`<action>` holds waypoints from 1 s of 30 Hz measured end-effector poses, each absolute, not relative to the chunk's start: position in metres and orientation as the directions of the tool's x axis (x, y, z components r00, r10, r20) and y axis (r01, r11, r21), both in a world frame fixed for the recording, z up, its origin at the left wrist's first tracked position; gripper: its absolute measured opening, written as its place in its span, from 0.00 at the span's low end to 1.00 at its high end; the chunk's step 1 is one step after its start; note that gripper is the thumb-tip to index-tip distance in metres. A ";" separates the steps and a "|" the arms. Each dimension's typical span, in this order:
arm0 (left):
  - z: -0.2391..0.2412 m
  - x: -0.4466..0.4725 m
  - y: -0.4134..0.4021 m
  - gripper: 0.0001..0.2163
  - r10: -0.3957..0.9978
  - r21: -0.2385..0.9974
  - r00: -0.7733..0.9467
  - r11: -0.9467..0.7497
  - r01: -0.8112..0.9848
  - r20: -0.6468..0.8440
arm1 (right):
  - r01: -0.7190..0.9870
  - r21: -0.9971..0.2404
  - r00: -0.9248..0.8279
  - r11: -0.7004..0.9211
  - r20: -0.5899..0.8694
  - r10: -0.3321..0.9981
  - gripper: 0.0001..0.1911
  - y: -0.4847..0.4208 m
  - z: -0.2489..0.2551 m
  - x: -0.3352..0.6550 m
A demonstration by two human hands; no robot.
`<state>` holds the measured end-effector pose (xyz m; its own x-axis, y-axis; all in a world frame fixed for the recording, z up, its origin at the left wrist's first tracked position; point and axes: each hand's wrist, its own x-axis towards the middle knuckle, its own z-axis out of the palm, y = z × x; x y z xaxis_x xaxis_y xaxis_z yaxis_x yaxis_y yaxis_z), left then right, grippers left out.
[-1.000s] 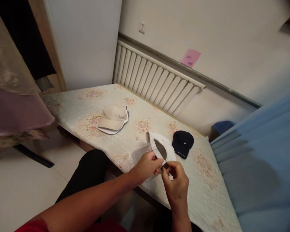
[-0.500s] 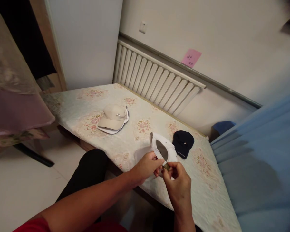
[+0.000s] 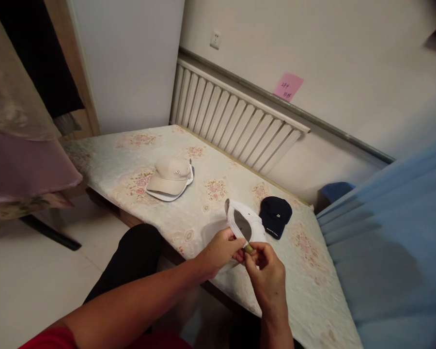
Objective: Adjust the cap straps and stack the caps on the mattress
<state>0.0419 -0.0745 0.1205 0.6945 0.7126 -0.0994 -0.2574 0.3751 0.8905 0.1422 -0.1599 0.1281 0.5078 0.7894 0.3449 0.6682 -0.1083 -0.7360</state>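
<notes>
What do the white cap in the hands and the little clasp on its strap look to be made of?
White cap: likely woven fabric, matte with no shine, its crown folding softly. Clasp: probably brass-toned metal, judging by its yellowish glint; too small to be sure.

beige cap (image 3: 169,175) | navy cap (image 3: 275,216) | radiator (image 3: 236,121) | pink note (image 3: 288,87)

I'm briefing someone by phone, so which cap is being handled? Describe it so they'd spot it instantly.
Start at the floral-covered table beside the radiator. At its near edge the left hand and right hand pinch the white cap, tipped up so its inside shows. The navy cap beside it and the beige cap farther left lie flat, untouched.
</notes>
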 end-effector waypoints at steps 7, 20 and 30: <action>0.120 0.039 -0.070 0.07 0.699 0.879 0.708 0.395 -0.266 -0.100 | 0.705 -0.709 0.398 -0.014 0.379 0.835 0.07 -0.163 0.131 0.144; 0.125 0.034 -0.073 0.10 0.676 0.877 0.732 0.398 -0.267 -0.084 | 0.669 -0.741 0.411 0.056 0.432 0.803 0.05 -0.161 0.120 0.147; 0.132 0.031 -0.073 0.11 0.681 0.865 0.723 0.428 -0.264 -0.116 | 0.658 -0.751 0.459 0.046 0.450 0.766 0.07 -0.162 0.117 0.143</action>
<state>0.0307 -0.0735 0.1321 0.7228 0.6812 -0.1164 -0.2637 0.4275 0.8647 0.1432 -0.1620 0.1167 0.4592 0.7662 0.4496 0.6583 0.0464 -0.7513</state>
